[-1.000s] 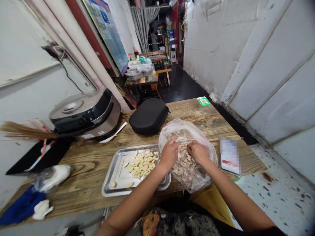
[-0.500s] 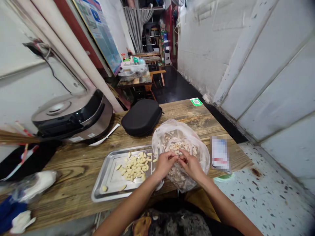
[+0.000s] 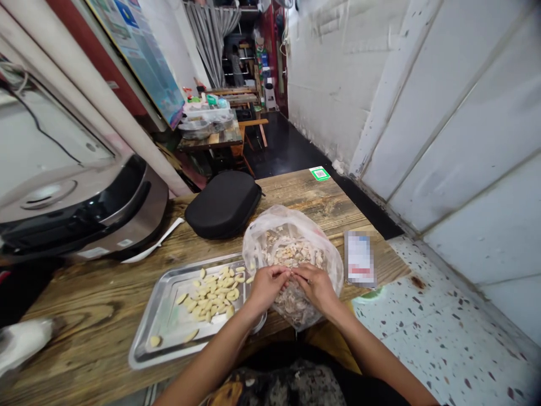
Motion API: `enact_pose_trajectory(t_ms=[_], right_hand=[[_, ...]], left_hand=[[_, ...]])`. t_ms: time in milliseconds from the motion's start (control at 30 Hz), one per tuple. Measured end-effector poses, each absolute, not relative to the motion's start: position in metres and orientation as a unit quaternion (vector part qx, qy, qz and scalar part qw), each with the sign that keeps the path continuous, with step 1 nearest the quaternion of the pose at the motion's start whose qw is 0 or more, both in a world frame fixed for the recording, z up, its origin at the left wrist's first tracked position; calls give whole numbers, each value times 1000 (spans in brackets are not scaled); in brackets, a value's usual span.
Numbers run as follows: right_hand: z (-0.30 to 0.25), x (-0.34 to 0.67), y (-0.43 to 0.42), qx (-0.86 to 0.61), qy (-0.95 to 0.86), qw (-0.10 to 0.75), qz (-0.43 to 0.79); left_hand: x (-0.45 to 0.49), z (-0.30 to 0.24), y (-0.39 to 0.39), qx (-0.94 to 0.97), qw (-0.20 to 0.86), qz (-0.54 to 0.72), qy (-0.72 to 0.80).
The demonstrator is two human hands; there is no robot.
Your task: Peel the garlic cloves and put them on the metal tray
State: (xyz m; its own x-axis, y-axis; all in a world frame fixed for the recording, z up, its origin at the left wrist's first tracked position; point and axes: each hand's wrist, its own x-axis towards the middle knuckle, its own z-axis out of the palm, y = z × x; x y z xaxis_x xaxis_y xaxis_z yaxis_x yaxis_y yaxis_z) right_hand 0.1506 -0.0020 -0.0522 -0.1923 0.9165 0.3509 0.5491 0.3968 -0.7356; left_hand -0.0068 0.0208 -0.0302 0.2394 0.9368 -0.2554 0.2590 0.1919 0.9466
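Both hands meet above a thin, clear plastic bag (image 3: 333, 254) of pale, papery pieces that look like garlic cloves and skins (image 3: 291, 254). My left hand (image 3: 267, 286) is closed in a pinch, its fingertips touching those of the other hand. Likewise pinched, my right hand (image 3: 315, 286) comes in from the right. Whatever lies between the fingertips is too small and covered to make out. Left of the bag is a shallow metal tray (image 3: 146, 316) with many peeled, pale yellow garlic cloves (image 3: 213, 296), mostly heaped in its middle. A couple lie apart near its front edge.
On the wooden table (image 3: 88, 304) are a black zip case (image 3: 224, 204), a white plastic spoon-like utensil (image 3: 154, 242) and a large rice cooker (image 3: 84, 208). A blurred-out packet or phone (image 3: 359, 258) lies right of the bag. A person (image 3: 235, 66) stands far back.
The view has turned a little to the right, so the table and everything on it sit further left. Both hands stay over the bag, fingertips pinched together.
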Motion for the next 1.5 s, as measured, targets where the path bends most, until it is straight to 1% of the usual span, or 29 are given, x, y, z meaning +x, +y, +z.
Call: enact_pose_trajectory(t_ms=[167, 400, 600, 733, 867, 967, 1133, 1267, 1367, 1433, 1500], right_hand=[[-49, 151, 0, -488, -746, 390, 231], [-49, 152, 1, -485, -741, 404, 229], [-51, 152, 1, -482, -729, 430, 226], [-55, 152, 2, -479, -723, 449, 214], [-60, 153, 4, -477, -702, 474, 235], [-64, 153, 4, -483, -671, 492, 272], [-66, 154, 5, -487, -608, 512, 362], [-63, 154, 7, -486, -517, 508, 489], [-60, 153, 9, -466, -397, 528, 588], [-57, 154, 11, -442, -323, 560, 622], [-54, 156, 11, -423, -285, 578, 637]], left_hand=[[-1, -22, 17, 575, 522, 313, 547], [6, -20, 11, 655, 382, 316, 571], [10, -21, 10, 703, 301, 317, 561], [13, -20, 12, 712, 282, 311, 563], [13, -19, 14, 698, 300, 308, 573], [12, -20, 17, 681, 325, 310, 578], [12, -23, 20, 625, 424, 327, 568], [13, -27, 21, 581, 474, 359, 556], [12, -28, 23, 593, 450, 355, 565], [10, -27, 25, 615, 419, 340, 575], [8, -23, 27, 639, 372, 330, 587]])
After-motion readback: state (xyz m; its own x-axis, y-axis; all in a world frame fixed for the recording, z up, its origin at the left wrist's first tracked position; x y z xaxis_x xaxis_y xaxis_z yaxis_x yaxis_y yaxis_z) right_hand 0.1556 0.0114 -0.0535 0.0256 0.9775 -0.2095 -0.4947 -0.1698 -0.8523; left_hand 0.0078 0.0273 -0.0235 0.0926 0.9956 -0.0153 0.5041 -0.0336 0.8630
